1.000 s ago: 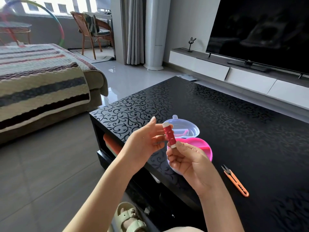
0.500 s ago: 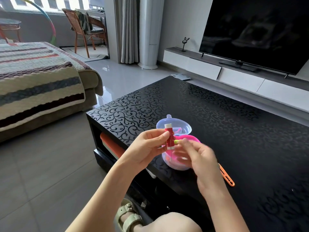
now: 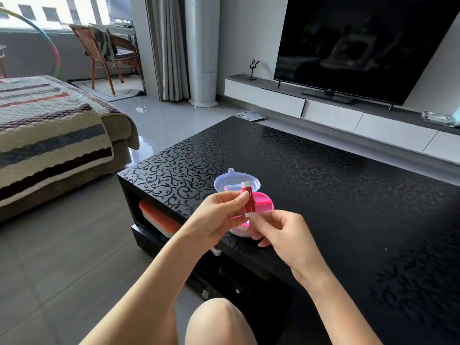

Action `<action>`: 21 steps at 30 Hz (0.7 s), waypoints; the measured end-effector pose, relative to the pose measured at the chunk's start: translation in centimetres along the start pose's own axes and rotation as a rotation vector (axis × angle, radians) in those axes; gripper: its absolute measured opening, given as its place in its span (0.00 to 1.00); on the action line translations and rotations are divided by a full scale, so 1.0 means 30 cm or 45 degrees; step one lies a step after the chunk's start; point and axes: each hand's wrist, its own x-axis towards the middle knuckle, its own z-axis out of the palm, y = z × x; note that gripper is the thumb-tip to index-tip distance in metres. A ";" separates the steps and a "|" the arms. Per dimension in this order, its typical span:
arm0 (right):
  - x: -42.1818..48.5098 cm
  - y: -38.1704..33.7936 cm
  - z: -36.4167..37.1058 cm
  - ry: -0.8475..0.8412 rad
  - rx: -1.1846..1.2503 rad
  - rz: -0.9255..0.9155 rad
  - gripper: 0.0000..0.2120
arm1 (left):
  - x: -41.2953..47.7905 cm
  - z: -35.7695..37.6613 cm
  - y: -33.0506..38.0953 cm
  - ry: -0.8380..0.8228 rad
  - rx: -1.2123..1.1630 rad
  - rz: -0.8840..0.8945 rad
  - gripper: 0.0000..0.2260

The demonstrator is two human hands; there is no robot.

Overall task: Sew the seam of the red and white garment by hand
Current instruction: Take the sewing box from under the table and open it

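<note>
At the near left of the black table (image 3: 323, 183) sits an open pink box (image 3: 263, 204). Above it the left hand (image 3: 219, 215) grips a red spool (image 3: 248, 200) upright between thumb and fingers. The right hand (image 3: 281, 230), just right and lower, pinches a thin thread (image 3: 254, 221) hanging from the spool.

The desk (image 3: 336, 185) top is glossy black, with a scroll pattern in a duller finish. The spool (image 3: 248, 199) has smooth white plastic ends; the red thread (image 3: 249, 207) wound on it looks matt and fibrous. The box (image 3: 263, 204) is opaque pink plastic — its lid (image 3: 231, 181) is clear, glossy plastic. The floor (image 3: 62, 245) is smooth grey tile with a sheen. The sofa cover (image 3: 49, 135) is quilted striped cloth — rough. The chair (image 3: 99, 53) is brown wood; the television screen (image 3: 361, 46), glossy black.
</note>
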 end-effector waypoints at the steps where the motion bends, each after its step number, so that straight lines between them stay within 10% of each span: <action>1: -0.009 0.003 0.001 0.022 0.033 0.014 0.11 | 0.002 0.012 -0.004 0.012 0.006 0.001 0.09; 11: -0.045 0.139 -0.112 0.044 -0.415 0.221 0.12 | 0.100 0.055 -0.123 0.509 0.009 -0.042 0.10; 21: 0.215 0.339 -0.051 0.217 0.530 0.516 0.09 | 0.178 0.014 -0.231 0.471 0.361 -0.096 0.10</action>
